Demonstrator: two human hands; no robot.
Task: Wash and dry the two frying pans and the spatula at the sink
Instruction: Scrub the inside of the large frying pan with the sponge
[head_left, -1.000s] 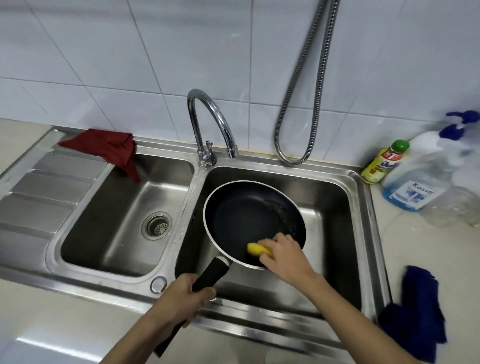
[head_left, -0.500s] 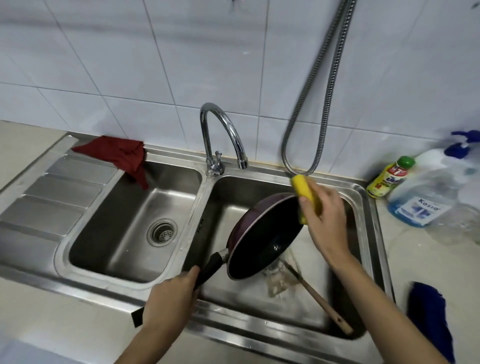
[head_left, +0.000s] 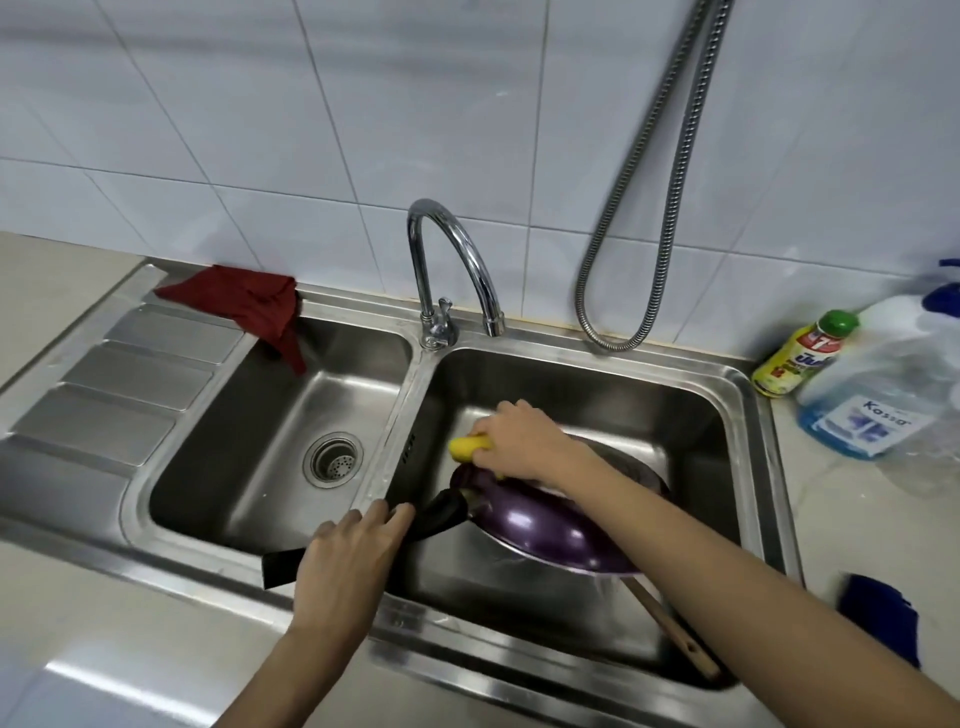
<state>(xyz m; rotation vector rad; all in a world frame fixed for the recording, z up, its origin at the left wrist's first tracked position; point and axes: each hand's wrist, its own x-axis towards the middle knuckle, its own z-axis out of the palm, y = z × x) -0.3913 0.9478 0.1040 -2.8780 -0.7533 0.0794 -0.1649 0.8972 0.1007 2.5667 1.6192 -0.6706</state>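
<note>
A frying pan (head_left: 545, 530) with a purple outside is turned bottom-up over the right basin of the steel sink (head_left: 748, 395). My left hand (head_left: 348, 566) grips its black handle (head_left: 436, 514) at the divider. My right hand (head_left: 519, 441) presses a yellow sponge (head_left: 467, 448) onto the pan's underside near the handle joint. Under the pan lies the spatula, only its wooden handle (head_left: 675, 636) showing at the basin's front right. A second pan is not visible.
A chrome tap (head_left: 457, 260) stands behind the divider, with no water seen running. A red cloth (head_left: 249, 301) hangs over the left basin's back edge. Dish soap bottle (head_left: 800, 353) and blue cleaner bottle (head_left: 872, 410) stand at right. A blue cloth (head_left: 878, 613) lies on the right counter.
The pan has been flipped from face-up, through a tilt, to bottom-up. My right hand with the sponge moved from the pan's inside, up over the rim, onto its underside.
</note>
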